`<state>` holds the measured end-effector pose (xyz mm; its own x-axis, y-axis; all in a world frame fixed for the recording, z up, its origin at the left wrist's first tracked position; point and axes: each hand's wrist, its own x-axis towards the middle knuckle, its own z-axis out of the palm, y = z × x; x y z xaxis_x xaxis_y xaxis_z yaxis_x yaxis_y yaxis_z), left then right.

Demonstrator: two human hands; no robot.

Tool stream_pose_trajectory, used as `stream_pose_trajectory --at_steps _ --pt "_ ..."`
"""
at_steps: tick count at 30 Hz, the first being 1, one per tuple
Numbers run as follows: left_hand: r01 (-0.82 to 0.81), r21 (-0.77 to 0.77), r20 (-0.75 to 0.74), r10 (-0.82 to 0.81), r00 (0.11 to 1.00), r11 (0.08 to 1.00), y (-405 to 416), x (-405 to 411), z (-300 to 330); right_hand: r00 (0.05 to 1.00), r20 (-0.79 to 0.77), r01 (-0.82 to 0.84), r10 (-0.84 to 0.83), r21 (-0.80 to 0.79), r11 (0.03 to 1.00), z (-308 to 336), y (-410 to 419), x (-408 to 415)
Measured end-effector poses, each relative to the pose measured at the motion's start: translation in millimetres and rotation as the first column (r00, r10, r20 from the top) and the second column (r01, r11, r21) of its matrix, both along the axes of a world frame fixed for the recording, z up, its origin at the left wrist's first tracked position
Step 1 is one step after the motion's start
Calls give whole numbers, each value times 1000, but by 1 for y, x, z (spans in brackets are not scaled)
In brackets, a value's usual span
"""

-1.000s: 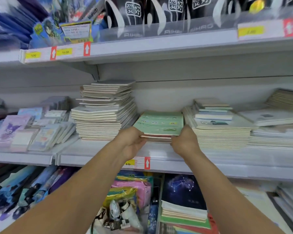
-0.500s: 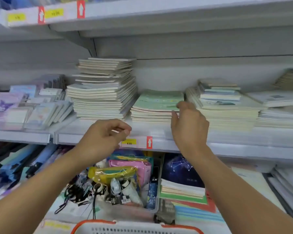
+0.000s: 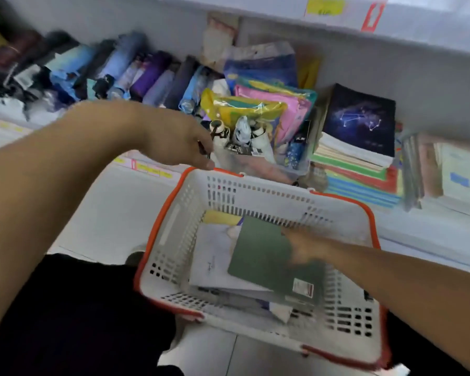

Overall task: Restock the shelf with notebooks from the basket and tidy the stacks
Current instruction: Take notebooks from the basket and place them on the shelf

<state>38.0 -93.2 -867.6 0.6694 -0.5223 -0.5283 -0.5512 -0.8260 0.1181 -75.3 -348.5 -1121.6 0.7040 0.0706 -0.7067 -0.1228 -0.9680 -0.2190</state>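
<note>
the dark green notebook [image 3: 266, 256] lies on top of the pile inside the white basket with the orange rim [image 3: 171, 210], tilted so its long axis runs from the far left corner down toward the near right, where a small barcode label shows. the right hand [image 3: 303, 246] is reaching into the basket from the right and is at the notebook's right edge, touching or about to touch it; it is blurred, so i cannot tell whether its fingers are spread or pinching the cover. the left hand [image 3: 178, 141] hangs above the basket's far left rim, well apart from the notebook, fingers loosely curled and apparently holding nothing. the right hand is plainly the nearer one, so the pick looks to be its job: take the notebook by that right edge and lift it up and away toward the shelf. beneath it lies a pale white notebook [image 3: 215, 256], which may shift as the green one slides off
</note>
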Motion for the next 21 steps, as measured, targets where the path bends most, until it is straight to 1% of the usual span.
stream_pose_trajectory --at_steps 3,5,6,8,10,11,12,13,14,15,16,17,18,19,20,21 --pt "67 82 9 -68 998 994 1 5 -8 989 81 135 -128 -96 986 -53 -3 -4" --pt "82 122 19 -85 996 989 -1 6 -11 966 95 247 -239 -92 965 -87 -9 -6" --pt "92 129 19 -95 995 987 -2 7 -13 957 101 280 -270 -94 956 -92 -11 -6" --pt "109 145 11 -112 994 983 -2 6 -15 951 125 299 -283 -137 944 -98 -16 -1" --pt "126 162 9 -129 992 979 -1 5 -17 951 208 272 -230 -203 941 -94 -18 6" --pt "127 173 12 -131 991 977 -1 4 -16 943 260 270 -209 -226 936 -87 -16 12" --pt "126 180 18 -132 991 975 -1 4 -16 946 273 246 -175 -255 935 -75 -10 18" --pt "132 180 24 -139 990 975 0 5 -17 971 216 164 -105 -278 947 -59 0 26" --pt "136 182 24 -143 989 974 1 5 -19 994 105 40 -11 -276 960 -38 13 35" --pt "135 189 6 -138 990 973 1 5 -20 996 1 -82 85 -243 966 -15 28 43" --pt "131 194 -36 -127 991 972 0 4 -21 986 -59 -167 158 -185 969 9 43 50" --pt "109 172 -97 -93 991 979 -3 4 -24 978 -58 -206 201 -111 972 33 58 56" --pt "49 134 -169 -26 985 990 -5 2 -26 977 0 -213 213 -50 976 56 73 60" --pt "-27 102 -233 51 971 994 -8 -1 -27 975 96 -199 199 -13 980 78 85 61" --pt "-95 81 -284 115 952 992 -10 -5 -26 966 204 -167 157 32 985 100 96 61" --pt "-135 73 -317 151 936 988 -11 -8 -26 946 314 -123 81 119 985 118 104 59"
